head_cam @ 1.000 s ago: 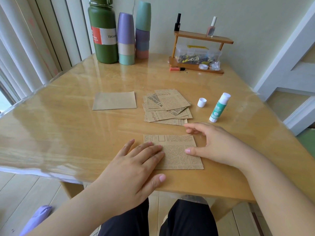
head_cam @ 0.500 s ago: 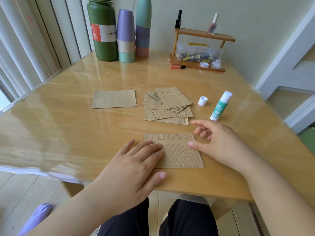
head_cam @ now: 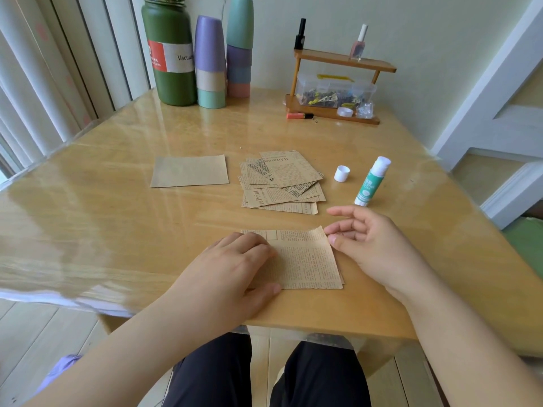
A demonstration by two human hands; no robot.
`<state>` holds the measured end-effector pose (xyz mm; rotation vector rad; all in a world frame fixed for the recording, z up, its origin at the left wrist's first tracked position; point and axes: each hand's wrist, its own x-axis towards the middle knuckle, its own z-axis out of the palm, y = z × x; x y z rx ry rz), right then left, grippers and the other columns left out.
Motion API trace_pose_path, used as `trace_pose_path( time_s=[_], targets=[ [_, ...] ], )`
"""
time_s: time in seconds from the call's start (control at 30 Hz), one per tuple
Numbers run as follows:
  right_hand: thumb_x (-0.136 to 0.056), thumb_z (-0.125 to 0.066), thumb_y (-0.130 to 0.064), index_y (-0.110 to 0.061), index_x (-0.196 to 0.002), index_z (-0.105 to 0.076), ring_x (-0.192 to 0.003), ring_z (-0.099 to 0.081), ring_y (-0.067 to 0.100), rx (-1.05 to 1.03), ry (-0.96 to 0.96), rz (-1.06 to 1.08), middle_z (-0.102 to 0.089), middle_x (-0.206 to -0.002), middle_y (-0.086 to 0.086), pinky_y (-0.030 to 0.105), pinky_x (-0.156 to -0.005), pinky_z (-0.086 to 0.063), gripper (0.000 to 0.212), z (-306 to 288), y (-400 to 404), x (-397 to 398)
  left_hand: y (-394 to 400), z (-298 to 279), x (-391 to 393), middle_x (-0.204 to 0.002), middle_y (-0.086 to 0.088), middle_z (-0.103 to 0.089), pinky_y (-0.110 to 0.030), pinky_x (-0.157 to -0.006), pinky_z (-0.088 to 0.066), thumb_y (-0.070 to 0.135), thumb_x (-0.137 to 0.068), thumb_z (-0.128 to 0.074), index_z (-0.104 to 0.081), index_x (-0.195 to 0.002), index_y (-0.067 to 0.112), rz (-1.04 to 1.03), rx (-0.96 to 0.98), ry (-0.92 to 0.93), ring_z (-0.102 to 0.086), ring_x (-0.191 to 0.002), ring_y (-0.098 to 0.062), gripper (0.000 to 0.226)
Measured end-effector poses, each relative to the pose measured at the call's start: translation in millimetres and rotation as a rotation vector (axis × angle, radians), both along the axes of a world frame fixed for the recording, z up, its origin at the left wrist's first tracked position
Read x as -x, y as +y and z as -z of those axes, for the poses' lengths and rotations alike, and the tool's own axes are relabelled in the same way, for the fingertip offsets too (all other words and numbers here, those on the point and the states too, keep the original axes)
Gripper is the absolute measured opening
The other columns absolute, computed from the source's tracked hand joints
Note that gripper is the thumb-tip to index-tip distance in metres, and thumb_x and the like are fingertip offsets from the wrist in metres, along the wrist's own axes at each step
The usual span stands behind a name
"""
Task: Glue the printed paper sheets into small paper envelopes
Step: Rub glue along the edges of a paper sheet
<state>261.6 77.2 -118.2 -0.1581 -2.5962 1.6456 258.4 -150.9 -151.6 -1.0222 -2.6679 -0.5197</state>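
While pressed flat under the left hand (head_cam: 232,271), with fingers straight and close together over its left half, the folded printed sheet (head_cam: 305,259) lies near the front edge of the wooden table (head_cam: 117,218). Right hand (head_cam: 373,245) at the sheet's upper right corner, thumb and a fingertip pinching that corner, it seems, though contact hard to judge; corner lifted slightly off the table, remaining fingers loosely curled above it. Beyond the sheet, a fanned pile of printed sheets (head_cam: 282,183) at mid-table. Left of the pile and apart from it, a plain brown envelope (head_cam: 189,171) lying flat. Right of the pile, a small white cap (head_cam: 341,173), and just beside it an uncapped green-and-white glue stick (head_cam: 371,182) standing upright. At the far edge, a green vacuum flask (head_cam: 172,51) beside two stacks of pastel cups (head_cam: 224,54). Further right, a small wooden shelf (head_cam: 340,83) with two nail polish bottles on top and a clear plastic box below; an orange tube (head_cam: 298,115) lying in front. Dark trousers visible under the table edge.
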Motion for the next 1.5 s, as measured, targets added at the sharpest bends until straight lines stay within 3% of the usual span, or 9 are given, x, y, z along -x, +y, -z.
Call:
trace_pose_path(
  time_s=[0.3, 0.43, 0.63, 0.83, 1.03, 1.2, 1.3, 1.4, 1.5],
  targets=[
    [-0.083, -0.070, -0.017, -0.033, -0.112, -0.055, -0.048, -0.053, 0.005, -0.065, -0.049, 0.012, -0.066, -0.064, -0.005, 0.021, -0.057, -0.046, 0.037, -3, -7, -4, 0, 2, -3, -0.107, 0.011, -0.060, -0.023, -0.079, -0.047, 0.055, -0.081, -0.043, -0.064, -0.106, 0.021, -0.012, -0.040, -0.010, -0.057, -0.097, -0.010, 0.047],
    [-0.083, -0.069, -0.011, -0.026, -0.112, -0.059, -0.054, -0.056, 0.009, 0.103, -0.105, 0.070, -0.068, -0.072, 0.003, 0.017, -0.052, -0.045, 0.034, -5, -8, 1, -3, -1, -5, -0.115, 0.017, -0.052, -0.019, -0.083, -0.038, 0.059, -0.074, -0.049, -0.052, -0.112, 0.027, -0.033, -0.151, -0.101, -0.047, -0.103, -0.002, 0.049],
    [-0.083, -0.066, -0.005, -0.012, -0.106, -0.062, -0.056, -0.051, 0.008, 0.426, -0.213, 0.112, -0.061, -0.071, 0.004, 0.016, -0.039, -0.040, 0.024, -11, -9, 8, -14, -22, 0, -0.089, 0.017, -0.065, -0.005, -0.066, -0.040, 0.015, -0.077, -0.064, -0.058, -0.079, 0.029, -0.057, -0.507, -0.235, -0.059, -0.073, 0.004, 0.015],
    [-0.084, -0.066, -0.036, -0.025, -0.092, -0.057, -0.057, -0.051, 0.003, -0.040, 0.160, 0.470, -0.058, -0.075, -0.004, 0.025, -0.054, -0.036, 0.016, -12, 21, 13, -22, -44, 39, -0.063, 0.006, -0.066, -0.022, -0.065, -0.052, 0.002, -0.083, -0.065, -0.064, -0.075, 0.011, -0.321, -0.988, -0.595, -0.061, -0.064, -0.009, 0.013],
    [-0.079, -0.071, -0.042, -0.016, -0.144, -0.028, -0.119, -0.049, 0.013, -0.253, 0.062, 0.444, -0.049, -0.134, -0.003, 0.031, -0.093, -0.041, 0.082, 5, 55, 48, -28, -33, 79, -0.078, -0.005, -0.065, -0.025, -0.056, -0.047, 0.014, -0.086, -0.066, -0.062, -0.113, 0.020, -0.514, -0.692, -0.530, -0.058, -0.065, -0.017, 0.028],
    [-0.087, -0.064, -0.031, -0.019, -0.124, -0.049, -0.106, -0.059, 0.016, -0.226, 0.078, 0.404, -0.064, -0.099, -0.008, 0.029, -0.081, -0.042, 0.041, 17, 59, 67, -36, -27, 85, -0.094, 0.000, -0.060, -0.017, -0.051, -0.040, 0.010, -0.091, -0.049, -0.046, -0.133, 0.023, -0.599, -0.545, -0.401, -0.056, -0.071, -0.013, 0.044],
    [-0.090, -0.060, -0.027, -0.021, -0.106, -0.053, -0.104, -0.060, 0.018, -0.261, 0.094, 0.370, -0.063, -0.100, -0.006, 0.031, -0.082, -0.044, 0.018, 21, 60, 69, -39, -26, 78, -0.129, -0.005, -0.047, -0.028, -0.086, -0.042, 0.013, -0.089, -0.056, -0.040, -0.138, 0.018, -0.625, -0.319, -0.233, -0.050, -0.110, -0.025, 0.052],
    [-0.092, -0.056, -0.031, -0.020, -0.106, -0.049, -0.102, -0.060, 0.016, -0.300, 0.100, 0.335, -0.065, -0.101, -0.010, 0.032, -0.078, -0.044, 0.020, 15, 57, 61, -34, -27, 52, -0.131, -0.006, -0.046, -0.031, -0.100, -0.033, 0.021, -0.086, -0.063, -0.054, -0.125, 0.014, -0.330, -0.135, 0.063, -0.045, -0.120, -0.028, 0.040],
    [-0.091, -0.053, -0.036, -0.029, -0.099, -0.048, -0.098, -0.063, 0.012, -0.282, 0.176, 0.179, -0.068, -0.095, -0.012, 0.036, -0.085, -0.048, 0.012, 4, 48, 42, -30, -18, 20, -0.128, 0.007, -0.054, -0.016, -0.097, -0.035, 0.038, -0.089, -0.048, -0.062, -0.116, 0.019, 0.031, -0.048, -0.104, -0.053, -0.113, -0.011, 0.036]
  ],
)
